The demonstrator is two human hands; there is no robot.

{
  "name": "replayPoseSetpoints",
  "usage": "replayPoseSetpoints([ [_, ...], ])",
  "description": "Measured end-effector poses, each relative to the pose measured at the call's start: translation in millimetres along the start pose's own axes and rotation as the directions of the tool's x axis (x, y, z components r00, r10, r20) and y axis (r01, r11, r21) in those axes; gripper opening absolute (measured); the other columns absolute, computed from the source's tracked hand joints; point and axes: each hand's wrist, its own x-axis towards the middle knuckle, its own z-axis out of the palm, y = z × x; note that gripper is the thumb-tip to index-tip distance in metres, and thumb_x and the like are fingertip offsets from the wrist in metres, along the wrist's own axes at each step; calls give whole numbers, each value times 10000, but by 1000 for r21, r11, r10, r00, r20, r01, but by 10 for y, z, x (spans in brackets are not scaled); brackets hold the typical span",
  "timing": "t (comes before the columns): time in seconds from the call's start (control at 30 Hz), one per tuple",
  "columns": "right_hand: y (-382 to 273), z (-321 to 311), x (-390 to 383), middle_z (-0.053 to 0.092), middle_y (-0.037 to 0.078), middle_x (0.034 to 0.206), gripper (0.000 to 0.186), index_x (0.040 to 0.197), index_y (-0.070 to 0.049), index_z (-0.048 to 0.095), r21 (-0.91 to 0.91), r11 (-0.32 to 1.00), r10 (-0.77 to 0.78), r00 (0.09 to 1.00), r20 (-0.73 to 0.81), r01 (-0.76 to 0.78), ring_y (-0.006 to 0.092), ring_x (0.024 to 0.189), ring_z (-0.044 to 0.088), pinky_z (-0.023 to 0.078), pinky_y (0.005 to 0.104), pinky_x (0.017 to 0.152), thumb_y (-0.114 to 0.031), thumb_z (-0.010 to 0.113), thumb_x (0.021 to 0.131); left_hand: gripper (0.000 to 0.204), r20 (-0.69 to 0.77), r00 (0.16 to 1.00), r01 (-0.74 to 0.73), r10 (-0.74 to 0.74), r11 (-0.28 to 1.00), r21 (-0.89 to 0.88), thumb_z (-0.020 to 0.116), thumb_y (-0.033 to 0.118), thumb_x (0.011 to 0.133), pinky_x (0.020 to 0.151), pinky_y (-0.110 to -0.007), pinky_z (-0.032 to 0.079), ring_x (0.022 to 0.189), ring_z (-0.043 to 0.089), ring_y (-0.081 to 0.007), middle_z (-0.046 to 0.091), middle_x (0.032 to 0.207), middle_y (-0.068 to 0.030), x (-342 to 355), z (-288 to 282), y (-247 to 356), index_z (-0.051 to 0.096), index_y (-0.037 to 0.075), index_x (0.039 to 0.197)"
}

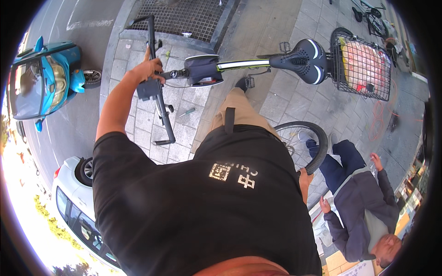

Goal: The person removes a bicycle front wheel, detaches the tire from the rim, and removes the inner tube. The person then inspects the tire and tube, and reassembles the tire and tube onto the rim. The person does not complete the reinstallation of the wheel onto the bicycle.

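A bicycle stands across the view ahead of me, its black handlebar (166, 120) to the left. My left hand (148, 69) is closed on the handlebar near the stem, one finger stretched along the bar. A dark bag (202, 71) sits on the green and white frame (244, 64), behind the stem. Farther right are the black saddle (301, 60) and a wire basket (388, 89) holding a pinkish, wrapped bundle. At my right side, my right hand (305, 181) grips the black tyre of a spoked bicycle wheel (321, 138); its fingers are partly hidden.
A screwdriver (187, 112) lies on the paving below the bag. A metal grate (179, 20) is set in the ground ahead. Left stand a blue scooter (57, 87) and a white car (76, 207). A person (363, 198) is close at right, near a red cord (378, 122).
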Motion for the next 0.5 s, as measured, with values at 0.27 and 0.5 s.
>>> replayPoseSetpoints([
  [0.27,656,174,-177,659,131,1028,542,1267,16,538,15,986,-164,986,-19,164,240,849,653,544,398,793,-160,769,810,487,-3,999,-53,53,997,62,842,540,825,1250,-718,-154,1235,656,-256,721,1110,-77,63,17,-98,828,80,984],
  [0.5,1202,440,-973,665,177,1152,674,1395,60,502,-123,972,-206,978,-25,202,265,955,651,541,380,901,-162,771,818,250,53,993,-110,106,990,89,750,188,873,1198,-781,-175,1331,616,-228,718,1200,-37,188,194,-456,832,165,1108],
])
